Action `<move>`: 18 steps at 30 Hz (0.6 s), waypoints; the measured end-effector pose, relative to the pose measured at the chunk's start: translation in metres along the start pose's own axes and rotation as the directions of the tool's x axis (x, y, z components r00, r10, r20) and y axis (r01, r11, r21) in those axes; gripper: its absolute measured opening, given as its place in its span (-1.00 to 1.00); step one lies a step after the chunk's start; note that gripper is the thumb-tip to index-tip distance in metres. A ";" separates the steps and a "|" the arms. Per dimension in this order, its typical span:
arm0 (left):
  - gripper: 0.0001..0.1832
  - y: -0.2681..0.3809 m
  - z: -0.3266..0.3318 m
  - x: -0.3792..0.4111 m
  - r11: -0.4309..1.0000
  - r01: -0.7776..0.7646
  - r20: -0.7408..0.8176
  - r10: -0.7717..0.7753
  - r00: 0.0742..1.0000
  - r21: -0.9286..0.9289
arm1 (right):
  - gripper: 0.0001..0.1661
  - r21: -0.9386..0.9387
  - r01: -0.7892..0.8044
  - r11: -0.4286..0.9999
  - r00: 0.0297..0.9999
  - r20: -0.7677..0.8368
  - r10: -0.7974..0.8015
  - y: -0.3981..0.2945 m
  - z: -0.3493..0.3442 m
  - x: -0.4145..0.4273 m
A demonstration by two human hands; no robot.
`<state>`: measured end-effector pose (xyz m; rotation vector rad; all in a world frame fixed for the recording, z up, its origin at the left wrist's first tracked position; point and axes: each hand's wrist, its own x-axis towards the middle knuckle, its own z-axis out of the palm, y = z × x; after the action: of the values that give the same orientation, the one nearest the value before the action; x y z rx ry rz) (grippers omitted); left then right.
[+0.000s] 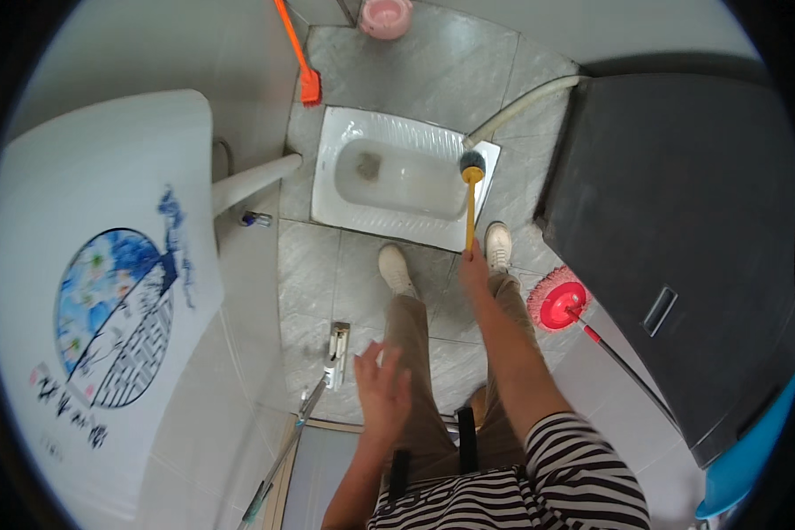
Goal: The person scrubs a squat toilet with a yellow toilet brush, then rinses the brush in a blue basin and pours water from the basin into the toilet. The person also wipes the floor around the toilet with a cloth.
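Note:
My right hand (475, 271) grips the end of a yellow-handled toilet brush (470, 212). The brush's dark round bristle head (472, 161) is over the right end of a white ceramic squat toilet (364, 218), close to the mouth of a pale hose (523, 106); whether the bristles touch the ceramic I cannot tell. A brownish stain (369, 166) shows in the left part of the basin. My left hand (383, 391) is held in front of my left thigh, fingers apart and holding nothing.
An orange brush (310, 83) leans at the far left, near a pink bowl (385, 18). A dark appliance (676, 199) stands on the right, beside a red mop (560, 305). A squeeze mop (336, 358) lies lower left. A white patterned panel (179, 146) and pipe (258, 182) occupy the left.

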<state>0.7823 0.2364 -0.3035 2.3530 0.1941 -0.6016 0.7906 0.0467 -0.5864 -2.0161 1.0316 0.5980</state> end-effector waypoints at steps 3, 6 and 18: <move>-0.61 -0.022 0.053 -0.028 0.996 0.043 0.172 -0.028 0.985 -0.084 | -0.44 -0.099 0.012 0.995 1.000 0.023 -0.010 0.016 -0.006 -0.017; -0.64 -0.045 0.086 -0.037 0.968 0.067 0.242 -0.007 0.970 -0.242 | -0.44 -0.058 0.107 0.993 0.986 0.132 -0.098 0.032 -0.030 0.005; -0.68 -0.106 0.174 -0.026 0.948 0.204 0.202 -0.155 0.967 -0.245 | -0.48 -0.447 0.312 0.838 0.950 0.173 -0.262 0.095 -0.050 0.047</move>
<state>0.6639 0.2014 -0.4674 2.0238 0.3862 -0.8206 0.7419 -0.0505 -0.6297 -2.4705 0.5271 0.8397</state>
